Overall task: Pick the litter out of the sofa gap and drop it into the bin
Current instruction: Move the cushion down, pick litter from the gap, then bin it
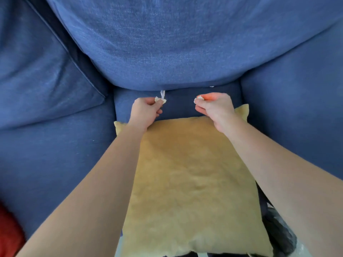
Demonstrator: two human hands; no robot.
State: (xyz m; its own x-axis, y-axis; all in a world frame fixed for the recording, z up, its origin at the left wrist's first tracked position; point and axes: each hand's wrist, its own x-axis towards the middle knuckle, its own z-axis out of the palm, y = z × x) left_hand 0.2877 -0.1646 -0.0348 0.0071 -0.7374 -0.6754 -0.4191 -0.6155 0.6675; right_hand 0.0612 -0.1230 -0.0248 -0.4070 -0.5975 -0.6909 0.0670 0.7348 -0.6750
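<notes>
From my remote feed, both bare hands reach over a mustard-yellow cushion (191,182) toward the back gap of a blue sofa (55,154); the left hand (145,111) is pinched shut on a pale scrap of litter (160,100), which sits at the hand's 1 o'clock, at the fingertips; a thin white strip (162,94) runs from that scrap toward 12 o'clock, its long axis near upright, its upper end meeting the seam under the back cushion (176,43); I cannot tell whether strip and scrap are one piece; the right hand (215,107) is closed on a second pale scrap (199,98), held between thumb and fingertips at the hand's 10 o'clock, with something orange (207,96) showing just beside it along the fingers; that scrap is small and crumpled, with no clear long axis; the two hands are apart, the dark seat strip between them; a tiny white speck (212,86) lies in the gap at 12 o'clock from the right hand; a dark bag-like thing (280,232) sits at the frame's 5 o'clock, a red object (9,234) at 8 o'clock
</notes>
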